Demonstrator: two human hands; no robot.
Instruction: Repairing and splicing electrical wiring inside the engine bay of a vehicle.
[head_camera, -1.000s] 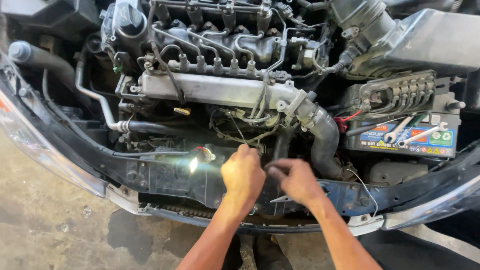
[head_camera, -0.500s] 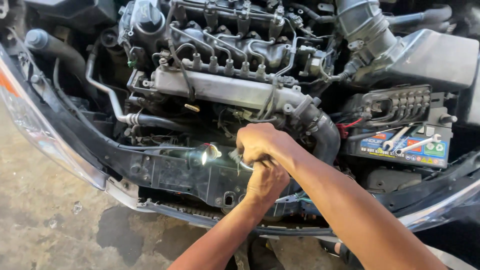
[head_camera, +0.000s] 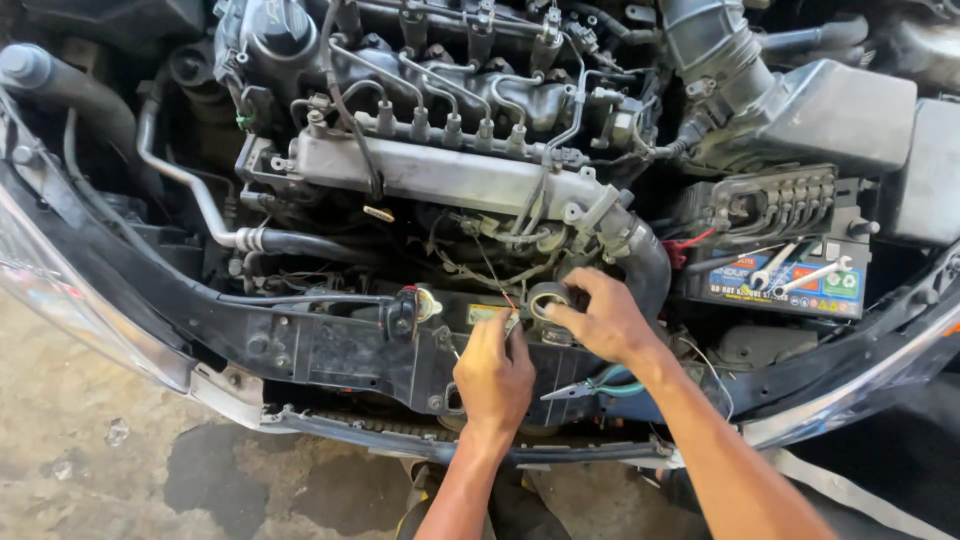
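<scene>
I look down into an open engine bay. My right hand (head_camera: 605, 322) grips a small roll of black tape (head_camera: 545, 298) just in front of the black intake hose (head_camera: 648, 262). My left hand (head_camera: 495, 372) is right beside it. Its fingertips pinch something thin at the end of a thin red wire (head_camera: 497, 272), close to the roll. I cannot tell whether that is the wire or the tape's end. Both hands rest over the black front crossmember (head_camera: 330, 345).
Pliers with teal handles (head_camera: 600, 386) lie on the crossmember under my right wrist. Two wrenches (head_camera: 800, 272) lie on the battery (head_camera: 790, 285) at the right. A small lamp (head_camera: 425, 302) sits left of my left hand. The engine's grey manifold (head_camera: 450, 180) lies behind, with stained concrete floor (head_camera: 90, 450) below.
My right arm no longer crosses over the left. The hands now sit side by side, the right one further right with the tape roll. The lamp's glow looks dimmer.
</scene>
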